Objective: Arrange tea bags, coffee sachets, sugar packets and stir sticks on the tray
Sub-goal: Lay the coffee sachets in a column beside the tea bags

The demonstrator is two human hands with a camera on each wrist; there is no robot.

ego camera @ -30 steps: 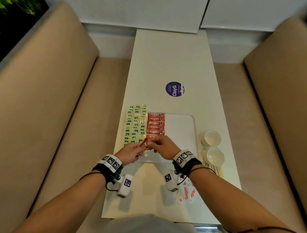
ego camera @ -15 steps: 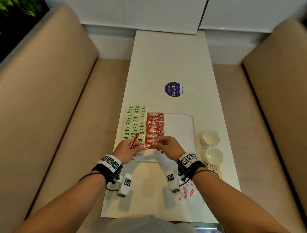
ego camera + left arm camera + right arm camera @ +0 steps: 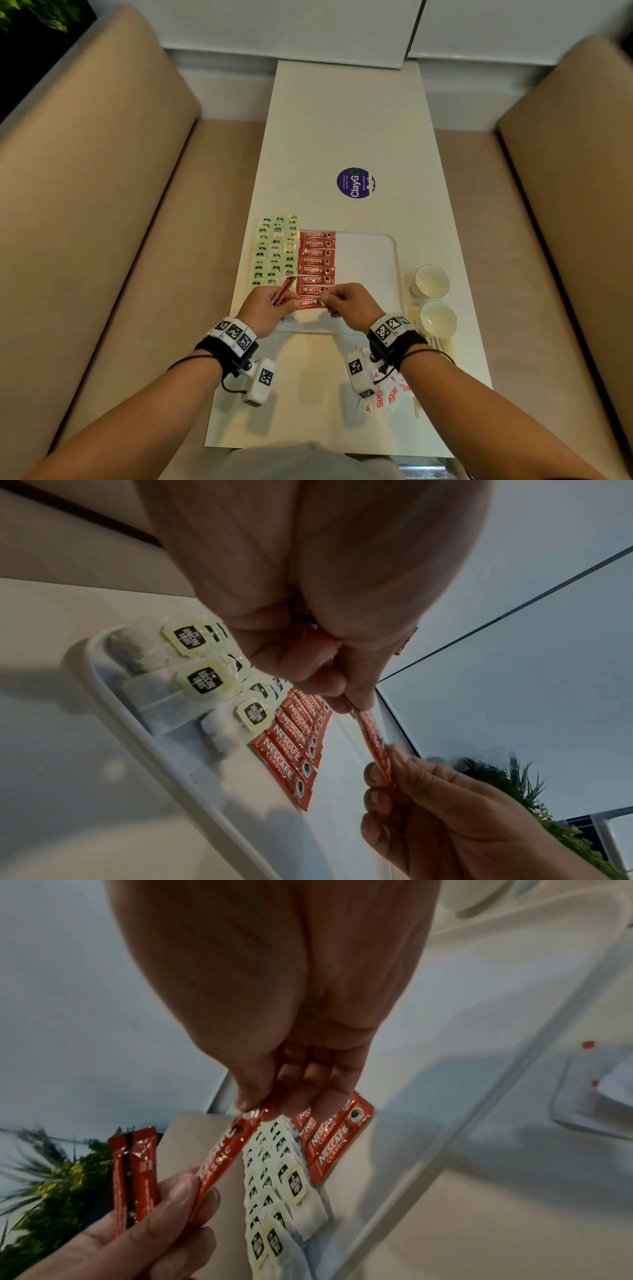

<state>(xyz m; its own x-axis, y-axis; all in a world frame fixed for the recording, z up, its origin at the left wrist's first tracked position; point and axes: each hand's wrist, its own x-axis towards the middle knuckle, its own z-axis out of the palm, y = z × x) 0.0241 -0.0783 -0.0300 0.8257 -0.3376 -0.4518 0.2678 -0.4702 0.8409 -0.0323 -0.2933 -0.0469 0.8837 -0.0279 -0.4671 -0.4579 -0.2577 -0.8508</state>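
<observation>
A: How does each grip stand?

B: The right hand [image 3: 346, 305] pinches one end of a coffee sachet [image 3: 310, 303] between thumb and fingertips, knuckles up, wrist bent toward twelve o'clock. The left hand [image 3: 269, 308] pinches the other end with its thumb and forefinger, and its curled fingers also hold spare sachets [image 3: 284, 291] that stick out toward one o'clock.

A: Where is the pinched sachet?

B: Stretched level between the two hands, just above the near end of the tray [image 3: 394, 274], directly at six o'clock of the sachet row [image 3: 317, 262] lying flat there. Whether it touches the tray cannot be told.

A: And around that?

B: The tea bags [image 3: 275, 253] fill the tray's nine o'clock side in columns, touching the row. Sugar packets [image 3: 387, 397] lie on the desk [image 3: 342, 120] under the right forearm. Stir sticks [image 3: 440, 344] sit at the right wrist's three o'clock, beside two white cups [image 3: 432, 281]. Both forearms reach in from six o'clock, elbows out.
</observation>
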